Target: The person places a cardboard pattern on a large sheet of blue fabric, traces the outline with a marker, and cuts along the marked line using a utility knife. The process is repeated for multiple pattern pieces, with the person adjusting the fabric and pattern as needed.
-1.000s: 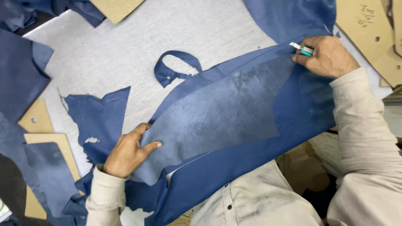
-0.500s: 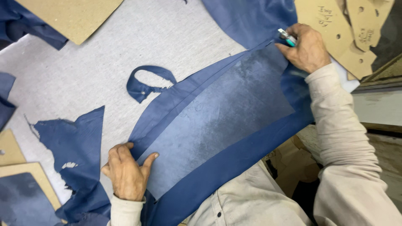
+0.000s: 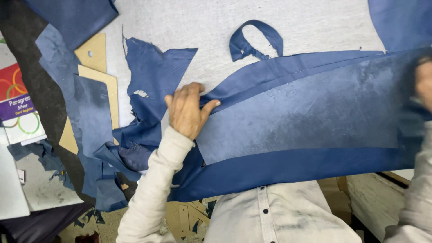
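A large piece of blue leather (image 3: pixel 306 117) lies across the front of the grey table (image 3: pixel 189 20), its paler underside up and darker folded borders along both long edges. My left hand (image 3: pixel 186 110) rests palm down on its left end, fingers spread over the fold. My right hand (image 3: pixel 424 85) is at the frame's right edge on the leather's other end, blurred and mostly cut off, so what it holds is unclear.
A curled blue leather strip (image 3: pixel 255 41) lies just beyond the big piece. Torn blue scraps (image 3: pixel 153 76) and tan cardboard patterns (image 3: pixel 96 58) sit at the left, beside a colourful printed packet (image 3: pixel 18 110). More blue leather (image 3: pixel 400 22) lies at top right.
The view has swung right and closer, so both hands sit further right in frame. My left hand stays pressed on the leather's left end. The pen seen in my right hand is out of sight.
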